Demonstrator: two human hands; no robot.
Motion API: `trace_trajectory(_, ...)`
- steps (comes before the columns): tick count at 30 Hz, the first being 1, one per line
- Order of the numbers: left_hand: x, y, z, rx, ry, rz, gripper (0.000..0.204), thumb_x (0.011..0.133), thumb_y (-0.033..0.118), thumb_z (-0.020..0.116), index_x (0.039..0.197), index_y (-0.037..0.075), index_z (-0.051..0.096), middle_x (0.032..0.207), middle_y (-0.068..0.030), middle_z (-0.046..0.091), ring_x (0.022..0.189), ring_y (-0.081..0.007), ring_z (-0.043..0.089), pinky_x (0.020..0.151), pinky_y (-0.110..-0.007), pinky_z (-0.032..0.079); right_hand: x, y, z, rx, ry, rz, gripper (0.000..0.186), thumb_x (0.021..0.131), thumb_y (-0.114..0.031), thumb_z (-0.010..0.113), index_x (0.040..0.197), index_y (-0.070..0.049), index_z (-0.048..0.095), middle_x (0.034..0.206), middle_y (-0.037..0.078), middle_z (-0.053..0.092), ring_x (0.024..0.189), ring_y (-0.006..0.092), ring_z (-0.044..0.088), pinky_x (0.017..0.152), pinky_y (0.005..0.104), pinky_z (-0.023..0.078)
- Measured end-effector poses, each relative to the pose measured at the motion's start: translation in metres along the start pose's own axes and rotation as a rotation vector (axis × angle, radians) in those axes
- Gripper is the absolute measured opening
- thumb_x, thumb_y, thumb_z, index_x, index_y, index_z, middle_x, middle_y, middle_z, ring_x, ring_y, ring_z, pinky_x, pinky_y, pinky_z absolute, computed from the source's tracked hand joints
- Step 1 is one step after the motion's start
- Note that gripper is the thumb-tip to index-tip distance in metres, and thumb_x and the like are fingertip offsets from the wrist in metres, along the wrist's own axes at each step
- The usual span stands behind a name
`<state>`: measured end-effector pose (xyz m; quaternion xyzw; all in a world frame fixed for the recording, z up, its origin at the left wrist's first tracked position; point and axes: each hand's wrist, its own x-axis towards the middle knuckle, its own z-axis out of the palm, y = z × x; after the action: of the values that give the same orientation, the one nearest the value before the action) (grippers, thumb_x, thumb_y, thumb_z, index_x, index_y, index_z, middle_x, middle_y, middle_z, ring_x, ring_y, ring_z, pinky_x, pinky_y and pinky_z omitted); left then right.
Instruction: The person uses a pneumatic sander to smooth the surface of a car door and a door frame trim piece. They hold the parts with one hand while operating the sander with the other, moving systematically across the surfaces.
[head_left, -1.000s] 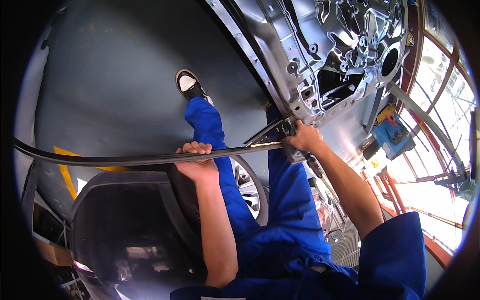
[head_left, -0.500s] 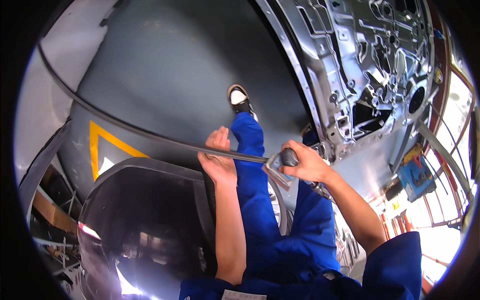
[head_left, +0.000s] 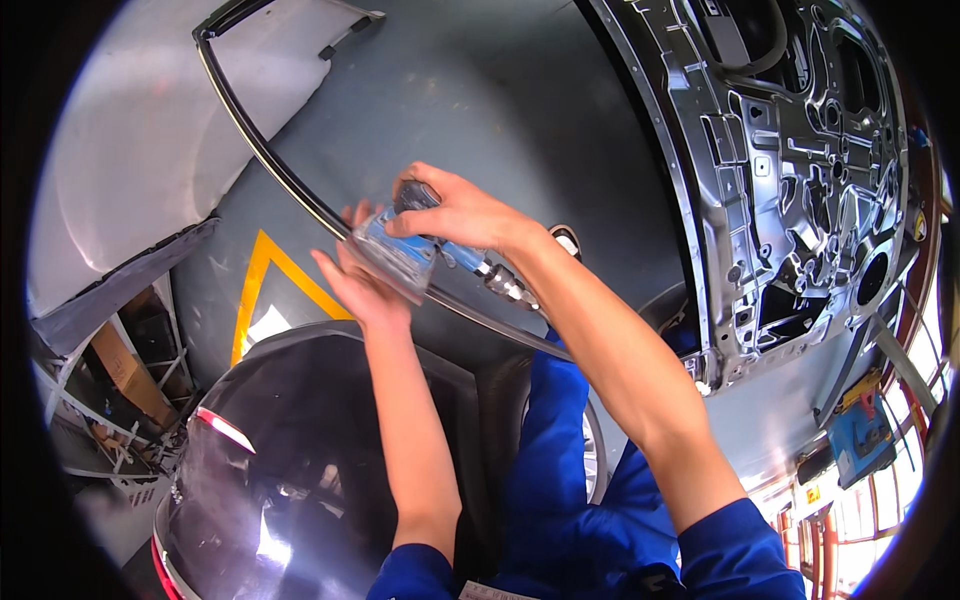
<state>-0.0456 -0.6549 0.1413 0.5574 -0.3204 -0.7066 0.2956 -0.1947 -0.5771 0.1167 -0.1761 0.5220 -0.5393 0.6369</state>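
My right hand [head_left: 450,208] grips a blue air-powered sander [head_left: 398,242] with a dark knob and a metal hose fitting. Its pad, smeared by motion, lies over a long, curved black trim strip [head_left: 270,160] with a pale line along it, which bends sharply at the upper left. My left hand [head_left: 365,285] is beneath the sander and strip, palm up, fingers spread and slightly curled, partly hidden by the sander. Whether its fingertips press on the strip I cannot tell.
A bare metal car door panel [head_left: 790,180] stands at the right. A glossy dark car body [head_left: 290,470] is at the lower left, near my legs. Pale panels [head_left: 150,170] and shelving with cardboard [head_left: 130,370] line the left. A yellow marking [head_left: 250,280] is on the floor; a blue object [head_left: 860,440] lies right.
My right hand has moved left and up along the strip with the sander. My left hand has opened from its earlier hold and shifted left. The view has turned, showing more of the strip's far end.
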Motion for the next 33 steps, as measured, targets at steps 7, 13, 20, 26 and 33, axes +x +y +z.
trace_trajectory(7, 0.036, 0.018, 0.007, 0.128, 0.018, -0.013, 0.056, 0.105, 0.048, 0.022, 0.132, 0.004, 0.043, 0.138, -0.0244, 0.049, 0.123, -0.0431, 0.053, 0.099, -0.047, 0.05, -0.11, 0.069, -0.04, -0.108, -0.093, 0.219, 0.045, 0.072, -0.032, 0.073, 0.108, -0.01, 0.058, 0.105, 0.011, 0.061, 0.102, 0.0242, 0.056, 0.092, 0.0367, 0.044)
trace_trajectory(13, 0.041, 0.01, 0.0, 0.102, 0.003, -0.034, 0.053, 0.105, 0.049, 0.027, 0.133, 0.007, 0.041, 0.137, -0.0264, 0.048, 0.121, -0.0412, 0.055, 0.099, -0.046, 0.05, -0.105, 0.074, -0.034, -0.294, -0.06, 0.23, 0.052, 0.073, -0.04, 0.069, 0.116, -0.013, 0.059, 0.111, 0.017, 0.064, 0.109, 0.0341, 0.06, 0.094, 0.0433, 0.046)
trace_trajectory(20, 0.05, 0.017, -0.002, 0.043, 0.043, -0.259, 0.051, 0.102, 0.047, 0.032, 0.139, 0.016, 0.049, 0.137, -0.0103, 0.053, 0.124, -0.0315, 0.053, 0.101, -0.049, 0.045, 0.044, -0.014, 0.023, -0.264, 0.308, -0.043, 0.048, 0.074, -0.037, 0.07, 0.112, -0.01, 0.06, 0.092, 0.018, 0.067, 0.087, 0.0351, 0.066, 0.077, 0.0402, 0.052)
trace_trajectory(26, 0.05, 0.015, -0.009, -0.198, -0.017, -0.273, 0.061, 0.101, 0.05, 0.032, 0.141, 0.005, 0.042, 0.147, -0.0238, 0.042, 0.137, -0.0379, 0.041, 0.112, -0.05, 0.035, -0.028, -0.003, 0.008, -0.284, 0.138, 0.038, 0.044, 0.073, -0.023, 0.076, 0.11, -0.007, 0.057, 0.104, 0.013, 0.062, 0.1, 0.0313, 0.063, 0.088, 0.0389, 0.05)
trace_trajectory(33, 0.047, 0.023, -0.003, -0.134, 0.035, -0.37, 0.082, 0.097, 0.067, 0.023, 0.142, 0.0, 0.041, 0.143, -0.0225, 0.047, 0.133, -0.0343, 0.046, 0.111, -0.045, 0.037, 0.014, -0.021, 0.01, -0.257, 0.114, 0.059, 0.039, 0.072, -0.018, 0.078, 0.102, -0.005, 0.058, 0.101, 0.012, 0.062, 0.098, 0.0314, 0.062, 0.087, 0.0385, 0.049)
